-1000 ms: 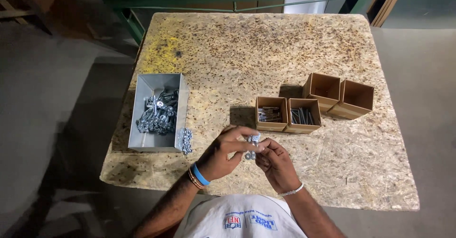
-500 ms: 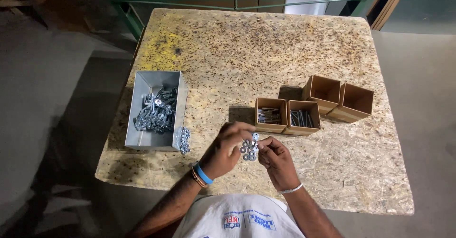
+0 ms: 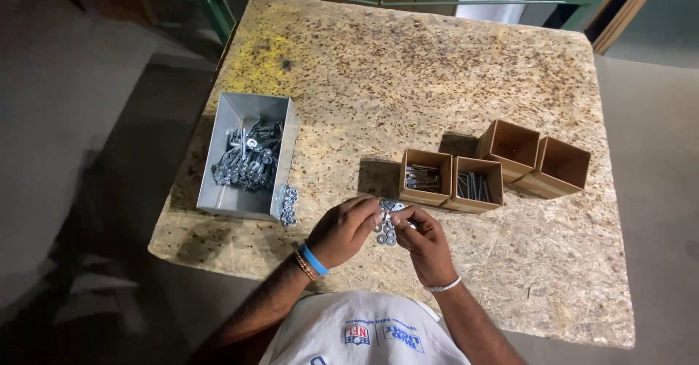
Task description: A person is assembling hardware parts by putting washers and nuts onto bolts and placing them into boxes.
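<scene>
Pinching together over the desk (image 3: 466, 81) near its front edge, the left hand (image 3: 342, 230) and right hand (image 3: 422, 241) closed their grip on a small cluster of washers (image 3: 384, 223), apparently strung together. The cluster lay between the fingertips, its long axis running toward the person, equally near both hands. The grey bin (image 3: 247, 154) stood to the left, the cardboard boxes (image 3: 495, 165) just beyond.
</scene>
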